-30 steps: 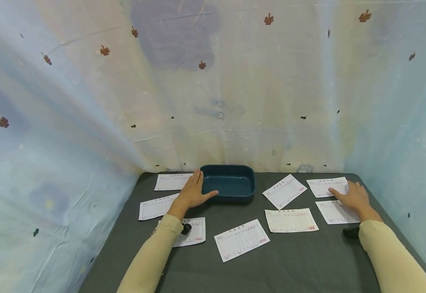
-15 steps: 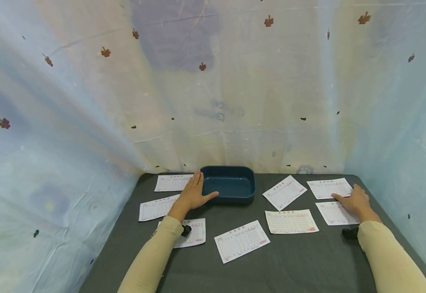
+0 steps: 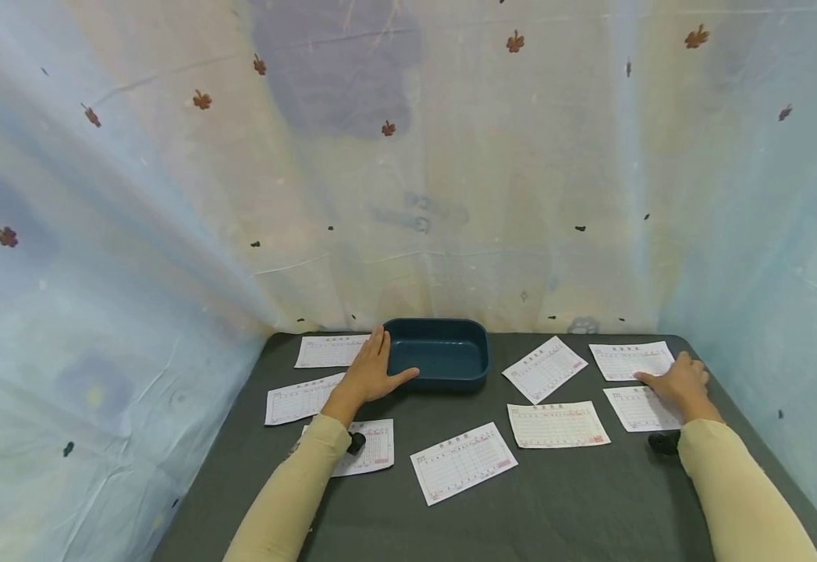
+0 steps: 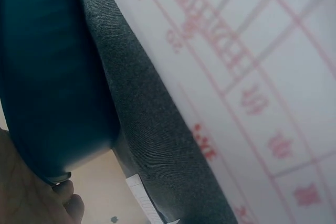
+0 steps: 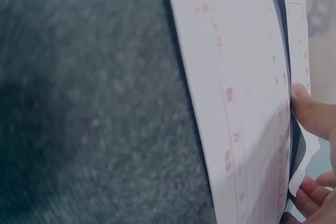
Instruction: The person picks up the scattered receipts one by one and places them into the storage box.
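My left hand (image 3: 368, 375) rests against the left end of a dark teal plastic tub (image 3: 443, 383), fingers straight along its rim and thumb spread toward the front wall. In the left wrist view, part of this hand (image 4: 26, 187) shows at the tub's edge. My right hand (image 3: 683, 384) pinches the right end of a printed paper form (image 3: 629, 359) at the far right. The right wrist view shows the thumb at the near edge of that form (image 5: 298, 40) and fingertips at its bent-up corner. Another form (image 3: 640, 410) lies just below, partly under the right hand.
More printed forms lie spread on the dark grey table (image 3: 534, 515): several at the left, one in front centre (image 3: 463, 462), a yellowish one (image 3: 559, 425) and a tilted one (image 3: 545, 368) right of the tub. Patterned curtains (image 3: 450, 195) enclose the back and sides.
My right hand has drawn its fingers in from lying flat over the far right form to gripping its right end. The left hand and tub stay put.
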A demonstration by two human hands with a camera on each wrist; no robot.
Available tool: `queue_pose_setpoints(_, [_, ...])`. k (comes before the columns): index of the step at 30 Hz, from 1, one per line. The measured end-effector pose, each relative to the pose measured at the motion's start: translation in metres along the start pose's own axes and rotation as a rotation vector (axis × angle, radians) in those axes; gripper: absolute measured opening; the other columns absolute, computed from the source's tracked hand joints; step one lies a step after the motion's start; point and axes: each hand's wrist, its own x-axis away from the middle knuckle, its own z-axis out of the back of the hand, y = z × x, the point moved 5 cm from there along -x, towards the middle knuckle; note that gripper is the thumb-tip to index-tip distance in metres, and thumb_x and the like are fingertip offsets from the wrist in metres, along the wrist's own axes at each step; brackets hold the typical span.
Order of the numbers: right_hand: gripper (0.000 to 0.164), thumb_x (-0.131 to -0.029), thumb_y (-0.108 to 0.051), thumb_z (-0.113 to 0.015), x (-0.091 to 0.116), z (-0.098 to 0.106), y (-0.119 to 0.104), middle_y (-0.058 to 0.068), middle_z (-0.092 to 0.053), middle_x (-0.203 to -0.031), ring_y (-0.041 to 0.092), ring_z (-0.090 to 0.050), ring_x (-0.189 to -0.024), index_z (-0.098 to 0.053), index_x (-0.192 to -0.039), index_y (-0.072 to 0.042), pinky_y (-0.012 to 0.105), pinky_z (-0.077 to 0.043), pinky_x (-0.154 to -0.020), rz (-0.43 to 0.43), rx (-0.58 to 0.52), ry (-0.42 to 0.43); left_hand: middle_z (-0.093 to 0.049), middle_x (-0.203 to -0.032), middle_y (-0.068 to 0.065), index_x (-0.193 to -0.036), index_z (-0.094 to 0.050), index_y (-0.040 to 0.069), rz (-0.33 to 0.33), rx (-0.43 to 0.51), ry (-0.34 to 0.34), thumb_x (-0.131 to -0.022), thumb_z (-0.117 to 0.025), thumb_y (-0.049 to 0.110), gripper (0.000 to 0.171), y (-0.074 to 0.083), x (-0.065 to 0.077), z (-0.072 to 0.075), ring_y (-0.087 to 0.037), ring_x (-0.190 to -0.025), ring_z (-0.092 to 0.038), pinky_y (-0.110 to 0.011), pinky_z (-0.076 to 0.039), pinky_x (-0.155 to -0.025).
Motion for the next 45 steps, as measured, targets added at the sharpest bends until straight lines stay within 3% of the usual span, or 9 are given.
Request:
queue_pose_setpoints(8, [0.121,-0.096,-0.036,-0.077,0.005,-0.001,-0.003,0.059,-0.004,-0.150,0.070,-0.010,-0.142,0.007,-0.154,0.029,0.077,-0.021,-0.119,-0.072,-0.024,0.006,-0.003,-0.179,-0.021,-0.170,-0.012,-0.004,0.003,0.010,0.002,-0.099,-0.052,0.079,0.116,0.001,0.000,-0.001,-0.036,-0.167,-0.006,-0.051,-0.013,-0.134])
queue_pose_setpoints(19, [0.103,-0.093,-0.037,-0.078,0.003,0.001,-0.001,0.057,-0.024,-0.137,0.069,-0.024,-0.126,-0.023,-0.143,0.034,0.075,-0.031,-0.104,0.011,0.012,0.045,-0.002,-0.179,-0.021,-0.170,-0.011,-0.004,0.007,0.015,-0.002,-0.100,-0.052,0.079,0.116,0.000,0.001,0.002,-0.036,-0.167,-0.005,-0.051,-0.013,-0.134])
queue_pose_setpoints(24, [0.097,-0.094,-0.035,-0.079,0.001,0.002,-0.005,0.054,-0.032,-0.136,0.067,-0.029,-0.126,-0.029,-0.142,0.033,0.074,-0.034,-0.103,0.054,0.007,0.123,-0.003,-0.179,-0.021,-0.170,-0.012,-0.003,0.016,0.002,0.012,-0.099,-0.052,0.079,0.115,-0.001,0.000,0.005,-0.036,-0.167,-0.006,-0.051,-0.014,-0.134])
queue_pose_setpoints(33, [0.075,-0.100,-0.020,-0.069,0.002,0.002,0.002,0.048,-0.042,-0.141,0.065,-0.039,-0.130,-0.032,-0.149,0.023,0.073,-0.038,-0.099,-0.112,-0.131,0.248,-0.001,-0.179,-0.022,-0.170,-0.011,-0.004,-0.005,0.013,-0.011,-0.099,-0.050,0.081,0.118,-0.001,-0.001,-0.001,-0.037,-0.166,-0.005,-0.054,-0.014,-0.133])
queue_pose_setpoints(36, [0.059,-0.101,-0.013,-0.061,0.004,0.002,0.006,0.046,-0.047,-0.134,0.064,-0.045,-0.124,-0.037,-0.144,0.019,0.072,-0.039,-0.094,-0.111,-0.180,0.276,0.000,-0.180,-0.021,-0.170,-0.009,-0.002,0.006,-0.007,-0.022,-0.098,-0.048,0.083,0.118,-0.002,-0.001,-0.003,-0.036,-0.167,-0.004,-0.052,-0.013,-0.134])
queue_pose_setpoints(40, [0.032,-0.103,-0.010,-0.052,0.007,0.004,0.012,0.039,-0.055,-0.118,0.057,-0.054,-0.107,-0.049,-0.125,0.013,0.064,-0.039,-0.080,-0.082,-0.211,0.328,0.000,-0.180,-0.021,-0.170,-0.010,-0.003,-0.001,-0.001,-0.020,-0.099,-0.049,0.081,0.117,-0.002,0.000,-0.004,-0.036,-0.167,-0.003,-0.052,-0.014,-0.133])
queue_pose_setpoints(45, [0.024,-0.107,-0.016,-0.051,0.011,0.010,0.010,0.030,-0.058,-0.110,0.045,-0.056,-0.096,-0.054,-0.114,0.007,0.049,-0.035,-0.070,-0.043,-0.259,0.353,-0.001,-0.180,-0.020,-0.171,-0.011,-0.002,0.010,0.008,-0.005,-0.099,-0.050,0.081,0.116,-0.003,0.001,-0.002,-0.036,-0.167,-0.004,-0.053,-0.016,-0.133])
